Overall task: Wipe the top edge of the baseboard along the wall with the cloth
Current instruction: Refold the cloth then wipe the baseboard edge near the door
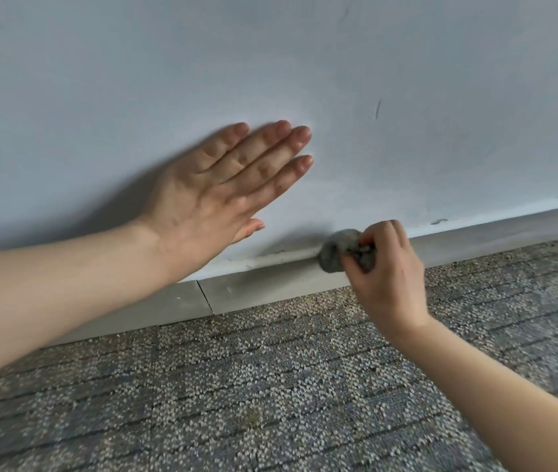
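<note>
left hand flat on wall; right hand grips cloth

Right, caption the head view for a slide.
Right hand grips grey cloth on baseboard top; left hand flat on wall.

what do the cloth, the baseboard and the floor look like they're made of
Cloth: soft grey fabric, perhaps microfibre; it bunches into rounded folds. Baseboard: smooth, matt, pale grey, painted wood or plastic, cannot tell; a straight joint splits two lengths. Floor: carpet, speckled nubby pile with thin dark lines, possibly tiles.
</note>
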